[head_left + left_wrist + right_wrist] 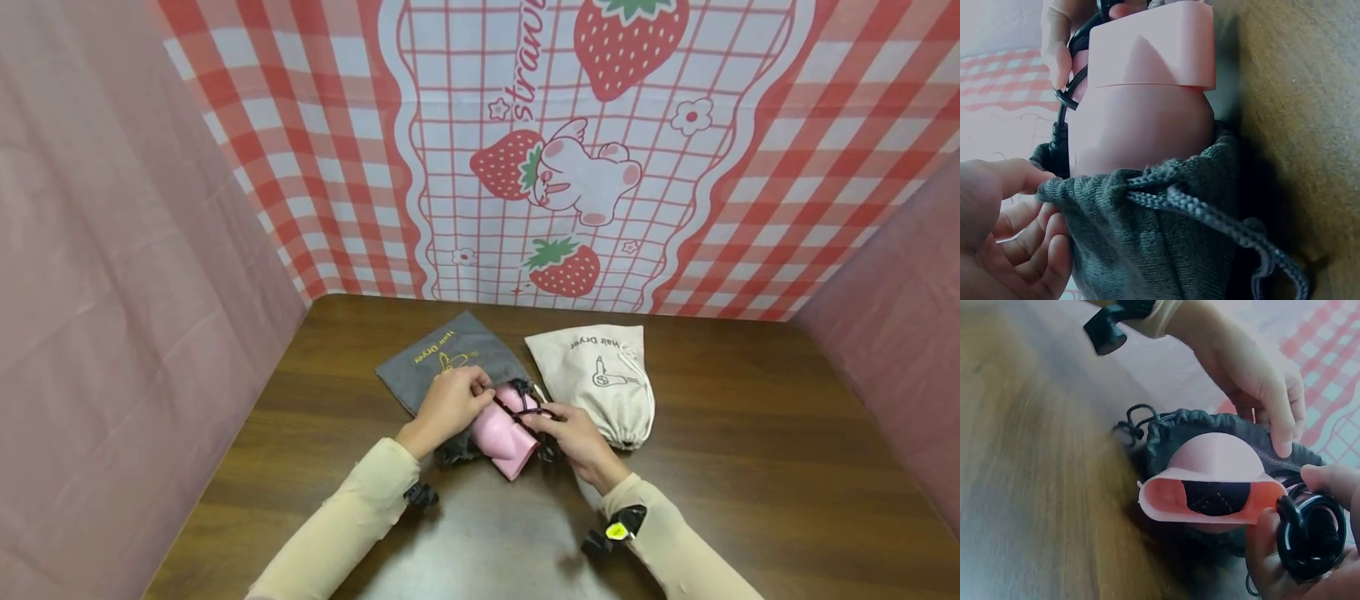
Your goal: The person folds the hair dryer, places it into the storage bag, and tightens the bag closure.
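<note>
A pink hair dryer with a wide flat nozzle sits partly inside the mouth of a dark grey drawstring bag. My left hand pinches the bag's gathered rim between thumb and fingers, as the left wrist view shows. On the other side, my right hand grips the hair dryer together with its looped black cord, beside the nozzle. The nozzle and the rounded body stick out of the bag. The part of the dryer deeper in the grey cloth is hidden.
A cream drawstring bag printed "Hair Dryer" lies just right of the hands on the brown wooden table. The grey bag's braided drawstring hangs loose. Behind the table hangs a strawberry-print cloth.
</note>
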`<state>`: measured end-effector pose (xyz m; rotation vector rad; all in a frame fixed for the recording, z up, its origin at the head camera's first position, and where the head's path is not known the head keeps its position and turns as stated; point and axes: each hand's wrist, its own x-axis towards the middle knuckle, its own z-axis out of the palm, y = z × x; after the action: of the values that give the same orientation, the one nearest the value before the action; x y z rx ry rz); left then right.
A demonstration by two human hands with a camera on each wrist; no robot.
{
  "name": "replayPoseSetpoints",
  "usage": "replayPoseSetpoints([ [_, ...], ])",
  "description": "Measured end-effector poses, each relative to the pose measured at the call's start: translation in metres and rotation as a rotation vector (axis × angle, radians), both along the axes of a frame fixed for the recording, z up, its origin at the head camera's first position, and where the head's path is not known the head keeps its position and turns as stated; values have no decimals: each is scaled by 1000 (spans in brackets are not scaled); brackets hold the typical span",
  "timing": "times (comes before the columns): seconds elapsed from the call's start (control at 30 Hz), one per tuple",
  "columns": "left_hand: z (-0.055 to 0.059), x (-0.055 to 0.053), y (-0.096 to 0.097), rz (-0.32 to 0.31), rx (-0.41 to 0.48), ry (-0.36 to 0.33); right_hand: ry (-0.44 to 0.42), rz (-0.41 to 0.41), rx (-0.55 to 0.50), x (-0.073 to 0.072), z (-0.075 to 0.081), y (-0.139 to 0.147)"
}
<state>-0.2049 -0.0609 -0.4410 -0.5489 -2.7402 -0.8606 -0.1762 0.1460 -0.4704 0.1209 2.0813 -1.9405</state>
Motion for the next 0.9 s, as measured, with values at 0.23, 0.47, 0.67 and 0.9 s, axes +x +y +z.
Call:
replayPoseSetpoints([
  [0.23, -1, 0, -2, -4, 66, -5, 12, -30, 45, 4, 2, -2],
  [0.47, -1, -1, -4, -7, 100, -41, 52, -13, 16, 8, 1, -1],
  [0.67, 1, -1, -2, -25, 113, -47, 41, -106, -57, 9, 0, -8],
  [0.9, 4, 1, 4, -40, 127, -62, 59, -219, -62, 8, 2, -17],
])
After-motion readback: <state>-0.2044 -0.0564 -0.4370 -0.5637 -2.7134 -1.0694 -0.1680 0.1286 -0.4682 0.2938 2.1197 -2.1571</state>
